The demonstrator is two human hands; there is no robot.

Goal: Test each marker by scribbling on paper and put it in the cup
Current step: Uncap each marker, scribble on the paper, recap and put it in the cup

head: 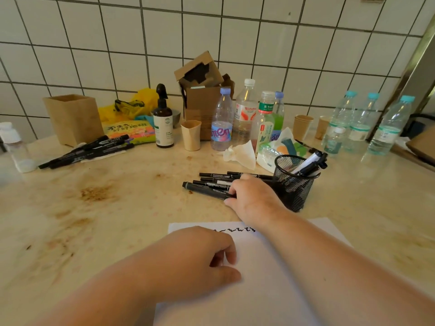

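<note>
A white sheet of paper (270, 278) lies at the near edge, with black scribbles (237, 230) along its top. My left hand (200, 257) rests on the paper's left part, fingers loosely curled, holding nothing. My right hand (253, 198) reaches over a small pile of black markers (211, 182) beyond the paper, and its fingers curl round the end of the nearest marker (204, 190). A black mesh cup (295, 182) stands just right of that hand with several markers (310, 162) in it.
A second pile of black markers (87, 150) lies at the far left beside a wooden box (73, 118). Bottles (221, 121), a spray bottle (163, 123), paper cups (191, 135), a cardboard box (202, 90) and tissue (242, 154) crowd the back of the stained counter.
</note>
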